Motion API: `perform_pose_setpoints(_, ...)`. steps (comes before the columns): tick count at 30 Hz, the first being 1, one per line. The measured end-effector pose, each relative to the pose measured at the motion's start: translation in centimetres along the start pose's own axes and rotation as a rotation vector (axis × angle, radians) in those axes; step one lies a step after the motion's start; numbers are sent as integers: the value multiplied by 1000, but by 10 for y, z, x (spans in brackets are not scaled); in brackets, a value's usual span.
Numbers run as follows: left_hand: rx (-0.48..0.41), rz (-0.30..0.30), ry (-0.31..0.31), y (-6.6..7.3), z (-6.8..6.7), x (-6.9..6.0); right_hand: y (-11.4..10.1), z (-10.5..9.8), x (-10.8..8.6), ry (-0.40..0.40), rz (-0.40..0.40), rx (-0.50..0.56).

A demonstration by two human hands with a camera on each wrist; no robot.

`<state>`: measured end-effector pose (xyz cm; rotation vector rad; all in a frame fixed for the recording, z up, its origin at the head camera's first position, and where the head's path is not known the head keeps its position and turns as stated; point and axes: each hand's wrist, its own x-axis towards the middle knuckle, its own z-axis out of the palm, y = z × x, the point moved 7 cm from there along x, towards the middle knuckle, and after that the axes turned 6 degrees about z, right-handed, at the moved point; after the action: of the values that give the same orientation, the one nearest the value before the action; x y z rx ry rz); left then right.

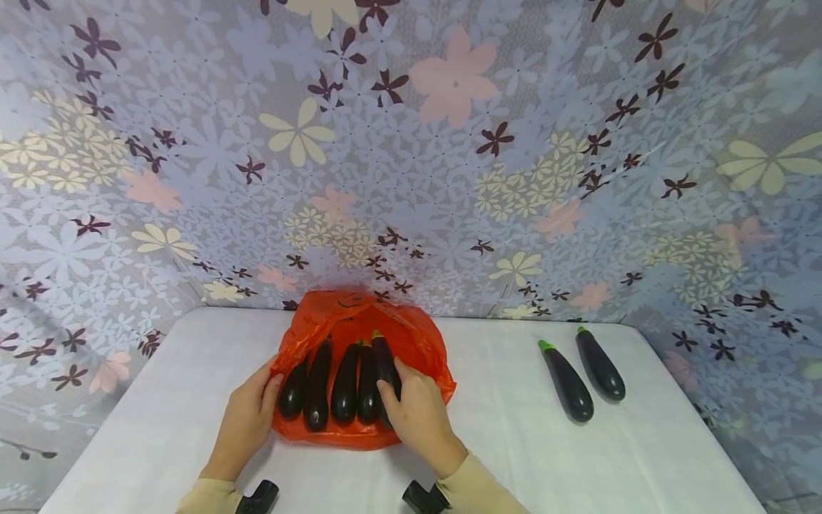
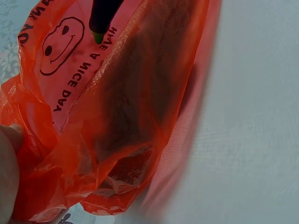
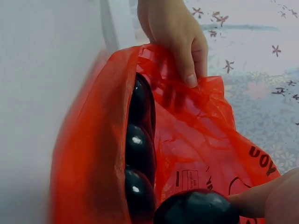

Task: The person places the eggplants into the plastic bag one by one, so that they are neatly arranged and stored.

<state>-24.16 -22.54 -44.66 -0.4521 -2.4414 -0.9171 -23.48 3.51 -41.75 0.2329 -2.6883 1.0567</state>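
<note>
An orange-red plastic bag (image 1: 439, 350) lies on the table with its mouth spread toward me. Several dark eggplants (image 1: 344, 392) are side by side inside it. At the left edge of the bag, my left hand (image 1: 247, 414) pinches the plastic between thumb and fingers, seen also in the right wrist view. My right hand (image 1: 420, 414) holds the rightmost eggplant (image 1: 384, 360) at the bag's opening, its green stem end pointing to the back. In the right wrist view, that eggplant's rounded end (image 3: 196, 207) shows beside my finger. The left wrist view shows printed text and a smiling face on the plastic.
Two more eggplants, one nearer (image 1: 568, 382) and one farther (image 1: 601, 365), lie on the white tabletop (image 1: 501, 428) to the right. A flower-patterned cloth (image 1: 449, 178) rises behind the table and along its sides. Black wrist devices (image 1: 425, 497) show at the bottom.
</note>
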Motion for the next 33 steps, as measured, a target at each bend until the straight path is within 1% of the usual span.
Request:
perform_pose_setpoints(5,2,4,4,1,0,0,1,2,2,36,-20,-43)
perform_pose_setpoints(9,1,-1,0,1,1,0,4,3,3,57,-13,-93)
perform_pose_setpoints(14,-1,2,6,0,1,0,9,7,5,35,23,-119)
perform_pose_setpoints(21,-8,27,40,1,1,0,12,17,9,7,20,-169)
perform_pose_setpoints(26,-5,36,48,3,-1,0,14,25,11,-22,30,-172)
perform_pose_setpoints(33,-1,37,48,2,-1,-1,18,30,14,-25,30,-170)
